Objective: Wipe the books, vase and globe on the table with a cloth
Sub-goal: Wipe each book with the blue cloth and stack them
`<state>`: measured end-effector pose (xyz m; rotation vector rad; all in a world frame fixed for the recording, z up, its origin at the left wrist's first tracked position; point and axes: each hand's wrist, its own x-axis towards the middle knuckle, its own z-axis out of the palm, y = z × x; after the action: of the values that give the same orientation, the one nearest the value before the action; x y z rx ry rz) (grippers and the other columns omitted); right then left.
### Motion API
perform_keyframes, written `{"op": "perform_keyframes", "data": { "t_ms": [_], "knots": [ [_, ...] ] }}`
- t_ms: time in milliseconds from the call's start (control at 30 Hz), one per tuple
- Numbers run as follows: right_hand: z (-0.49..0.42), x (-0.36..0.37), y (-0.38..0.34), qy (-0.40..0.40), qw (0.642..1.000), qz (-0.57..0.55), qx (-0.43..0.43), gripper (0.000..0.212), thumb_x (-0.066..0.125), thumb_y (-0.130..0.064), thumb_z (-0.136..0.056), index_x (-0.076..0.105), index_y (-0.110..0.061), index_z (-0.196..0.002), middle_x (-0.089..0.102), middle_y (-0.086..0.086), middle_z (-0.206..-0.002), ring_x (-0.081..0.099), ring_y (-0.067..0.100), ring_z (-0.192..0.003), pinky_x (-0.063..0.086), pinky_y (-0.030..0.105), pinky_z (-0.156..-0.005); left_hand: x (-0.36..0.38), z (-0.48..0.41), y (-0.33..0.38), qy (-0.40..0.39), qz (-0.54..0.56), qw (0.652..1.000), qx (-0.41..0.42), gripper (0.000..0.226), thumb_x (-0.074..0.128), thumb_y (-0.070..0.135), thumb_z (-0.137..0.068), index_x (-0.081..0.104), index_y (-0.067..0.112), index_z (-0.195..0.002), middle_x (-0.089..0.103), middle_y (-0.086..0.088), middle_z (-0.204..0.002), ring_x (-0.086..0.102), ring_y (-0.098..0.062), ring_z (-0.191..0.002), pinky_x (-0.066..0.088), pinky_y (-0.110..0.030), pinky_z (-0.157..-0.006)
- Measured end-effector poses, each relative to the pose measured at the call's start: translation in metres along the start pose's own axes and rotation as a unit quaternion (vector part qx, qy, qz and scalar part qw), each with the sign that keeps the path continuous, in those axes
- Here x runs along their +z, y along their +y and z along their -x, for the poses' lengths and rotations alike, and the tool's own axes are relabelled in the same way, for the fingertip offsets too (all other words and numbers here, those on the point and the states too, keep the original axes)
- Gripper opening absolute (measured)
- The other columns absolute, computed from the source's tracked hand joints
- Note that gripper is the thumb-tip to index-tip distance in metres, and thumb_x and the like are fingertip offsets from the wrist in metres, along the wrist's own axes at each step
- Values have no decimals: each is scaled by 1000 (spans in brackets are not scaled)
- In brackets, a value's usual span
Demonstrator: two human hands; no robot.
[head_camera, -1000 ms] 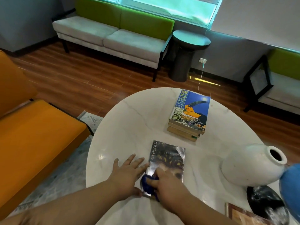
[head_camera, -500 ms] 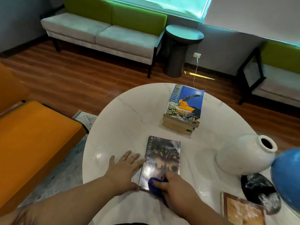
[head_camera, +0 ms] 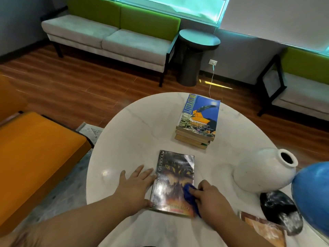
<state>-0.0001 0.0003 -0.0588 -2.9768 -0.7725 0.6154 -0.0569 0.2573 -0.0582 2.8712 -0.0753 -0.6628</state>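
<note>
Cloth shifted rightward, dark glossy book

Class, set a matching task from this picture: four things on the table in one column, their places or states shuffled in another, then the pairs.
1 blue cloth
2 white vase
3 dark book
4 World Literature book

A tops the stack
B next to the blue globe
C held in the right hand
D flat, left hand at its edge

Pairs: 1-C, 2-B, 3-D, 4-A
</note>
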Motion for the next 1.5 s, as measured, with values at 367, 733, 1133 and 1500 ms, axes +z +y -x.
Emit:
{"op": "perform_keyframes", "data": {
  "t_ms": [367,733,1133,1500],
  "knots": [
    [-47,-36,-7,1,996,37,76,46,46,-26,-95,39,-32,-140,38,4,-121,45,26,-104,49,34,-82,-4,-4,3,-23,5,1000,-12,93,59,56,-85,-1,35,-152,-8,11,-161,-12,-15,-148,4,-59,-114],
    [-78,-49,-14,-8,992,57,110,47,46,-18,-96,37,-28,-141,35,7,-124,45,28,-106,49,35,-83,-7,-6,-3,-18,22,1000,-5,95,66,57,-79,7,39,-150,-3,10,-161,-12,-18,-148,3,-60,-113],
    [-102,-45,-36,12,996,24,88,45,44,-21,-95,38,-26,-140,36,8,-121,46,29,-104,48,37,-82,-5,-7,-8,-24,40,999,-6,95,67,57,-77,7,42,-150,-7,9,-161,-17,-21,-147,2,-63,-113],
    [-126,-51,-46,11,997,64,-29,45,40,-26,-98,35,-33,-142,37,7,-124,43,30,-106,48,40,-85,-5,-10,-4,-24,31,998,-45,114,66,62,-76,-10,26,-152,-20,9,-159,-23,-21,-145,-1,-61,-113]
  ]
}}
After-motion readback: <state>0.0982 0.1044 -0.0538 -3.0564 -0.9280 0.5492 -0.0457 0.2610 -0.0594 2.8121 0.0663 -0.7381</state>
